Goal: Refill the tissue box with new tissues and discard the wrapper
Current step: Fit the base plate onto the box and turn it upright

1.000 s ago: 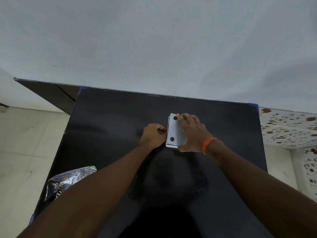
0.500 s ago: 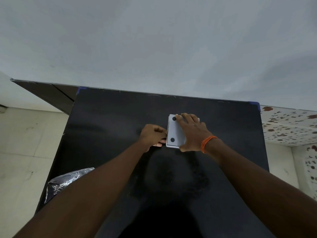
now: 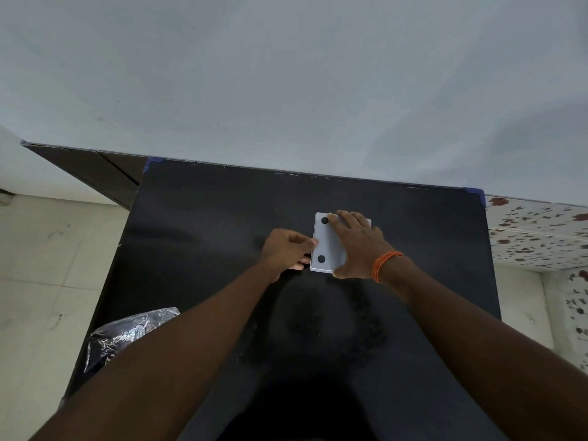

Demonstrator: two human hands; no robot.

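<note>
A white tissue box (image 3: 327, 245) lies upside down on the black table (image 3: 197, 237), its flat base with two black round feet facing up. My right hand (image 3: 358, 246) lies flat over the right part of the base and presses on it. My left hand (image 3: 288, 251) is curled at the box's left edge, fingertips touching that edge. A crinkled silvery plastic wrapper (image 3: 127, 332) lies at the table's near left edge, partly hidden behind my left forearm.
A grey wall rises right behind the table's far edge. Pale floor tiles show to the left, and a speckled tiled surface (image 3: 537, 230) to the right. A dark panel (image 3: 92, 173) leans at the far left.
My left hand has slipped slightly down along the box's left edge, fingers now showing beneath it. The right hand stays pressed on the box. The view has shifted a little.
</note>
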